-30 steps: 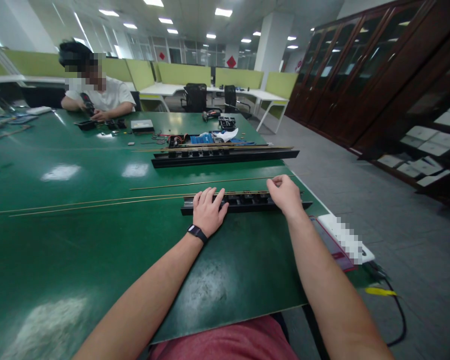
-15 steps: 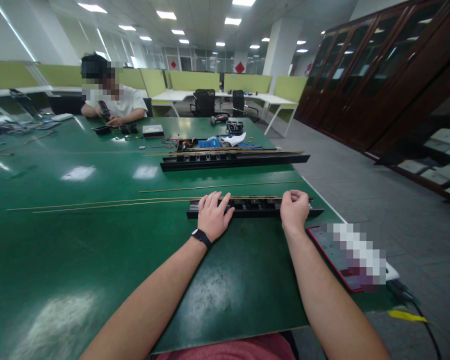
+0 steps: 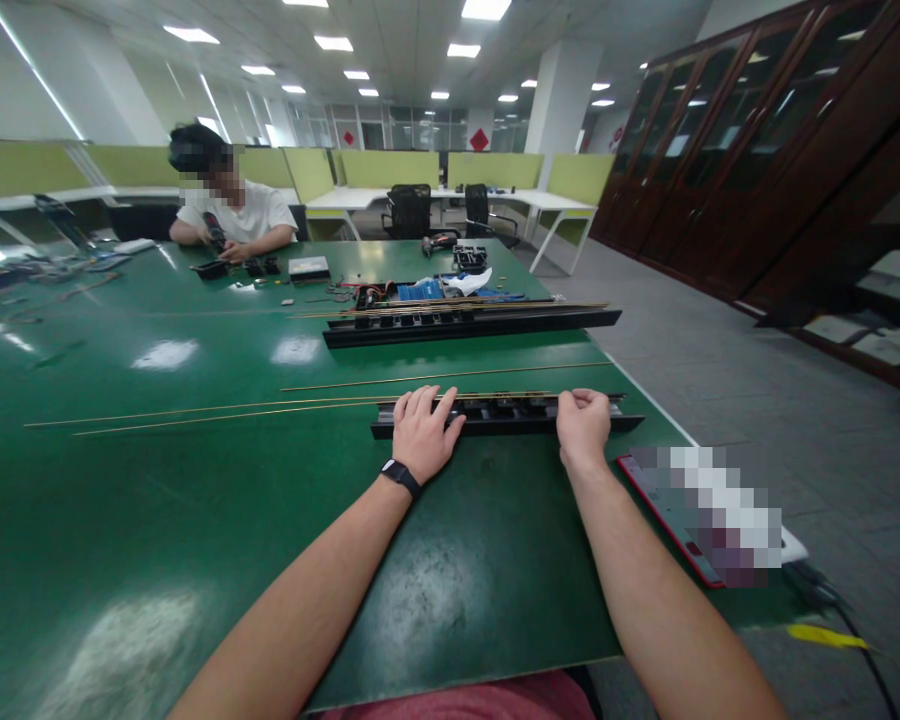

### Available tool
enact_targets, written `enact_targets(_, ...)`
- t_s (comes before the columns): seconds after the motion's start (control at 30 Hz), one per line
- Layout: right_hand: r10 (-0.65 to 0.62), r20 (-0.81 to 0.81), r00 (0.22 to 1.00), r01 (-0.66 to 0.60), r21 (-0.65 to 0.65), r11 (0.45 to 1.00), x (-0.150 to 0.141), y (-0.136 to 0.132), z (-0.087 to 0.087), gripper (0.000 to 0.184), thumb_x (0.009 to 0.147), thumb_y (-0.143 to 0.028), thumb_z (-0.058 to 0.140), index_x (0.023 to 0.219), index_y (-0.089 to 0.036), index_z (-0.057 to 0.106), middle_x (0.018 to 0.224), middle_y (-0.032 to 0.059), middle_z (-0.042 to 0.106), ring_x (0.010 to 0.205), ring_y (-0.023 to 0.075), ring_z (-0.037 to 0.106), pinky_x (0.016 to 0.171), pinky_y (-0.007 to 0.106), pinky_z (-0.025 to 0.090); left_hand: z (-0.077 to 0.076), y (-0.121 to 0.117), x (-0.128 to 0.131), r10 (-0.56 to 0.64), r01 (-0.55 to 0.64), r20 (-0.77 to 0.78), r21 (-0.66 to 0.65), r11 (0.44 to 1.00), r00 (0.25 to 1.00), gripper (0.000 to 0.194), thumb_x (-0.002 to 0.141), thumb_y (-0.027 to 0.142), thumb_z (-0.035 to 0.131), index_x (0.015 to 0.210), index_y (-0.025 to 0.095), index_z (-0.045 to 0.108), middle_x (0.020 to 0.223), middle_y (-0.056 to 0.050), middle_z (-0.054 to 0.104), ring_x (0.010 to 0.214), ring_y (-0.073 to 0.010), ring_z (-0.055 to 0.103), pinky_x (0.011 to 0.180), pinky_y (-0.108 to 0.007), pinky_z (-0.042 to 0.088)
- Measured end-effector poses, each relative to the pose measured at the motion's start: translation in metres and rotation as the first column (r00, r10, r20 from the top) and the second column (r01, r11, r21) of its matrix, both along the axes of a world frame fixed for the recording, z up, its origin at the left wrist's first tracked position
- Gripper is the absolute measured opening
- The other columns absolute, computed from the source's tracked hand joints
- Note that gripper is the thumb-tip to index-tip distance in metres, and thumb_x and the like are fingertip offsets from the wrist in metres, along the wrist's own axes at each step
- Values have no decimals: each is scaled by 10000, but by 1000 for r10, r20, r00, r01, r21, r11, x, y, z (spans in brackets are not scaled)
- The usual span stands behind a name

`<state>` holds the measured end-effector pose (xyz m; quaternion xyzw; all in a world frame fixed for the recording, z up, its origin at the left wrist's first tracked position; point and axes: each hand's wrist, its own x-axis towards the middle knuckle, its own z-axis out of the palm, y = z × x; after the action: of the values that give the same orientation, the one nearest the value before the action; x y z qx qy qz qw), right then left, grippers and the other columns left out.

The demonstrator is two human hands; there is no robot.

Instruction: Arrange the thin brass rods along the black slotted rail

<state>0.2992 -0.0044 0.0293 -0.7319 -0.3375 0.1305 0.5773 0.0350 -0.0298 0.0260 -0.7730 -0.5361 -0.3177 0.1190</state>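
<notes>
My left hand (image 3: 424, 432) lies open over the left part of a black channel-shaped bar (image 3: 487, 425), fingers spread across it. Two thin brass-coloured rods (image 3: 225, 407) stretch from the left, pass under that hand and run along the bar. At the bar's right part, my right hand (image 3: 585, 425) is closed in a pinch on the rods; its fingers hide their ends. Dark pieces sit in a row inside the bar. A separate brass-coloured rod (image 3: 390, 381) lies on the table just beyond.
Farther back is a longer black bar (image 3: 472, 324) with several rods on it, beside blue parts (image 3: 420, 290). A red-edged tablet-like device (image 3: 671, 515) lies near the right table edge (image 3: 652, 405). Across the green table (image 3: 157, 520), a person (image 3: 236, 215) handles a dark tool.
The rods have slid rightward along the bar under my left hand. My right hand has closed into a tighter pinch. The view has shifted slightly; my left hand stays on the bar.
</notes>
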Motion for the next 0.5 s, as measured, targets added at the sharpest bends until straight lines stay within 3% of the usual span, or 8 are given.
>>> enact_targets(0.23,8,-26,1000,-5,107,994,7,8,-14,268,760,-325,677,985,-183,650,862,63,705,799,239,671,796,355,522,1,-1,1,3,-3,2,-16,1000,1000,455,1009,473,507,1415,283,585,1406,-118,607,1359,-297,508,1184,-496,304)
enact_targets(0.5,64,-43,997,-58,111,992,9,13,-20,261,774,-327,685,991,-183,656,863,56,713,777,222,676,797,349,530,-2,1,2,6,-7,-13,-20,1000,1000,459,1017,492,487,1408,274,590,1398,-123,608,1345,-303,513,1182,-501,296)
